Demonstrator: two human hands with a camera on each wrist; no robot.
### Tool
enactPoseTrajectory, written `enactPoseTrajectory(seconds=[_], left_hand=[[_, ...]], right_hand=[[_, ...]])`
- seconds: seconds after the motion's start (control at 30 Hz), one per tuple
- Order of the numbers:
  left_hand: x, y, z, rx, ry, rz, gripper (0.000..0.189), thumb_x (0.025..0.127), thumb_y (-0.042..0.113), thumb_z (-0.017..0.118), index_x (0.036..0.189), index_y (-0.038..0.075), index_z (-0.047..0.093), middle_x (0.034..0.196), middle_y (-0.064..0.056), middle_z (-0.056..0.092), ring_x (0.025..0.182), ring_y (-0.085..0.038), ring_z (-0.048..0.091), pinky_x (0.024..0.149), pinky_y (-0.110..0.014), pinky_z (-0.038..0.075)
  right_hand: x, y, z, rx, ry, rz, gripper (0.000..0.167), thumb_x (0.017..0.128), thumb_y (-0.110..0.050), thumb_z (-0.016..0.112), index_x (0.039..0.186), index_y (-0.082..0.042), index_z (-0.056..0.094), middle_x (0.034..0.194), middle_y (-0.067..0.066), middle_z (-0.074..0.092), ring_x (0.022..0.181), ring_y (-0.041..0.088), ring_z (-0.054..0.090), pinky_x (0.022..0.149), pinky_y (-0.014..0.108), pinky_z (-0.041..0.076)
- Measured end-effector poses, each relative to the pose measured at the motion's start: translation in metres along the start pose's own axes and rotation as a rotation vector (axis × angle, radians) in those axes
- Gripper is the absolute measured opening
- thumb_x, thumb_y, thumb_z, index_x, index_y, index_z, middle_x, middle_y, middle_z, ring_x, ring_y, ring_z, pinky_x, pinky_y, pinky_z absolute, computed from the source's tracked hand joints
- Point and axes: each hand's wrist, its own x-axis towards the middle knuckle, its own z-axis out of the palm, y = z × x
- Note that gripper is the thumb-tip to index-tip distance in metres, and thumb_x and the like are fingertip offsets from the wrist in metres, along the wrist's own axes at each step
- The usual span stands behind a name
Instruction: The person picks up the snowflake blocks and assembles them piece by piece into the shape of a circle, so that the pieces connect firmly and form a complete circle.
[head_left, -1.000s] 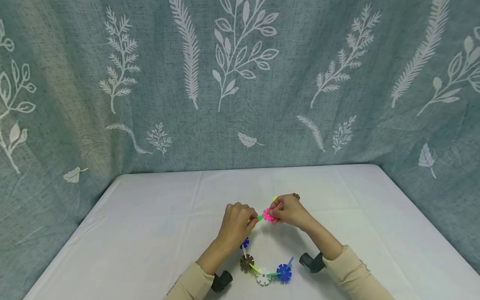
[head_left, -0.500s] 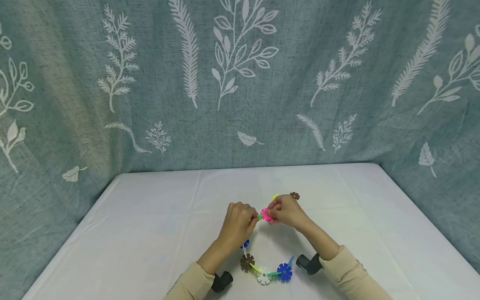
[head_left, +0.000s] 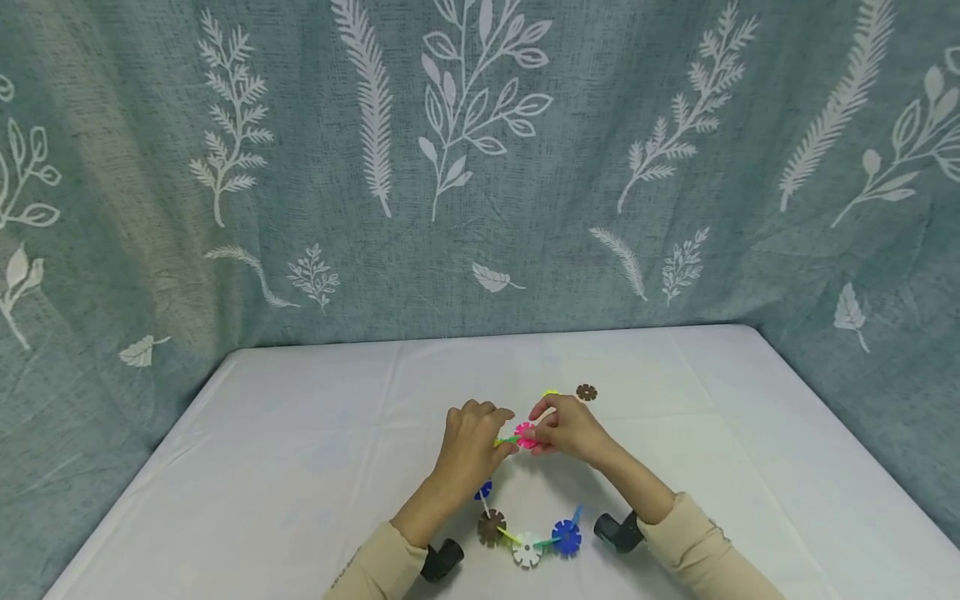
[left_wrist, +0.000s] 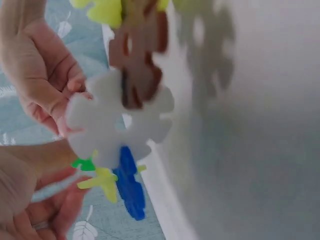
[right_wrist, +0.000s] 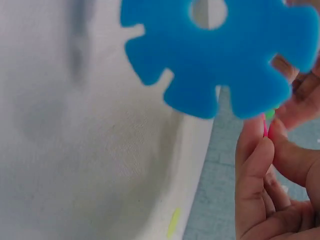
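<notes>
A curved chain of slotted snowflake discs lies between my hands in the head view. Its white disc (head_left: 527,551), brown disc (head_left: 491,528) and blue disc (head_left: 566,538) are nearest me. My right hand (head_left: 573,429) pinches a pink disc (head_left: 526,434) at the chain's far end. A green disc (left_wrist: 84,164) adjoins the pink one. My left hand (head_left: 468,446) is beside it, index finger and thumb spread apart around the green and yellow part. In the right wrist view a light-blue disc (right_wrist: 200,65) covers much of the work.
A loose brown disc (head_left: 587,392) and a yellow disc (head_left: 551,392) lie beyond my right hand on the white-covered table (head_left: 300,433). Black wrist cameras hang under both forearms. A patterned curtain (head_left: 420,275) stands behind the table.
My left index finger and thumb have parted from their pinch on the green disc. The pink disc has shifted slightly left, along with my right hand.
</notes>
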Motion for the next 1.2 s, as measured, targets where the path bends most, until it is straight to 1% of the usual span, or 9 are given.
enactPoseTrajectory(seconds=[0.07,0.2,0.27,0.37,0.47,0.63,0.83,1.07,1.2], left_hand=[[0.001,-0.001,0.001,0.003,-0.033,0.025,0.032,0.067,0.023,0.080,0.095,0.012,0.071,0.086,-0.001,0.070,0.078,-0.017,0.059,0.063,-0.026,0.032],[0.001,-0.001,0.004,-0.014,-0.074,0.064,0.024,0.069,0.021,0.079,0.091,0.014,0.072,0.077,0.001,0.068,0.070,-0.014,0.056,0.062,-0.024,0.029],[0.001,-0.002,0.005,-0.002,-0.064,0.061,0.022,0.068,0.022,0.079,0.087,0.014,0.072,0.071,0.002,0.066,0.065,-0.012,0.053,0.060,-0.024,0.028],[0.000,-0.004,0.006,0.012,-0.029,0.044,0.022,0.067,0.023,0.081,0.084,0.012,0.072,0.068,0.002,0.066,0.061,-0.012,0.052,0.059,-0.023,0.027],[-0.001,-0.005,0.008,0.029,0.013,0.028,0.025,0.065,0.024,0.082,0.082,0.010,0.072,0.068,0.000,0.068,0.060,-0.013,0.053,0.057,-0.023,0.028],[-0.003,-0.006,0.009,0.032,0.045,0.003,0.027,0.063,0.024,0.083,0.081,0.008,0.071,0.068,-0.001,0.068,0.060,-0.014,0.055,0.057,-0.023,0.029],[-0.005,-0.006,0.010,0.022,0.046,0.012,0.028,0.061,0.023,0.084,0.082,0.009,0.070,0.067,0.001,0.067,0.061,-0.013,0.055,0.057,-0.022,0.030],[-0.006,-0.008,0.010,0.025,0.042,0.029,0.031,0.062,0.022,0.083,0.088,0.010,0.071,0.073,-0.001,0.069,0.065,-0.015,0.057,0.057,-0.023,0.030],[-0.007,-0.008,0.009,0.031,0.023,0.027,0.030,0.064,0.022,0.082,0.090,0.012,0.071,0.075,-0.001,0.068,0.067,-0.015,0.057,0.058,-0.023,0.030]], right_hand=[[0.001,0.001,-0.001,0.004,-0.029,0.000,0.023,0.084,0.005,0.057,0.104,0.010,0.046,0.075,0.016,0.068,0.061,0.022,0.068,0.060,0.032,0.055],[0.002,0.002,-0.011,-0.021,-0.107,-0.008,0.028,0.087,0.005,0.053,0.111,0.012,0.043,0.083,0.021,0.069,0.068,0.022,0.068,0.061,0.031,0.054],[0.006,0.003,-0.021,-0.093,-0.073,-0.032,0.024,0.087,0.006,0.050,0.109,0.013,0.048,0.085,0.022,0.069,0.070,0.023,0.068,0.061,0.030,0.054],[0.013,0.007,-0.035,-0.290,0.076,-0.068,0.019,0.086,0.005,0.051,0.102,0.012,0.058,0.085,0.020,0.069,0.073,0.025,0.067,0.062,0.031,0.052],[0.022,0.011,-0.043,-0.499,0.202,-0.050,0.018,0.084,0.002,0.058,0.099,0.010,0.064,0.087,0.019,0.068,0.079,0.027,0.065,0.068,0.034,0.051],[0.038,0.015,-0.037,-0.685,0.160,0.035,0.027,0.081,-0.003,0.064,0.107,0.006,0.064,0.101,0.019,0.065,0.095,0.032,0.061,0.082,0.043,0.048],[0.051,0.020,-0.026,-0.828,0.143,-0.029,0.028,0.075,-0.004,0.070,0.102,0.002,0.067,0.105,0.020,0.063,0.100,0.034,0.059,0.086,0.043,0.048],[0.056,0.020,-0.021,-0.891,0.178,-0.051,0.018,0.072,-0.005,0.073,0.088,0.000,0.066,0.088,0.011,0.064,0.081,0.024,0.060,0.072,0.037,0.051],[0.049,0.019,-0.024,-0.792,0.170,-0.082,0.014,0.074,-0.004,0.072,0.083,-0.004,0.062,0.078,0.007,0.064,0.068,0.017,0.056,0.063,0.031,0.047]])
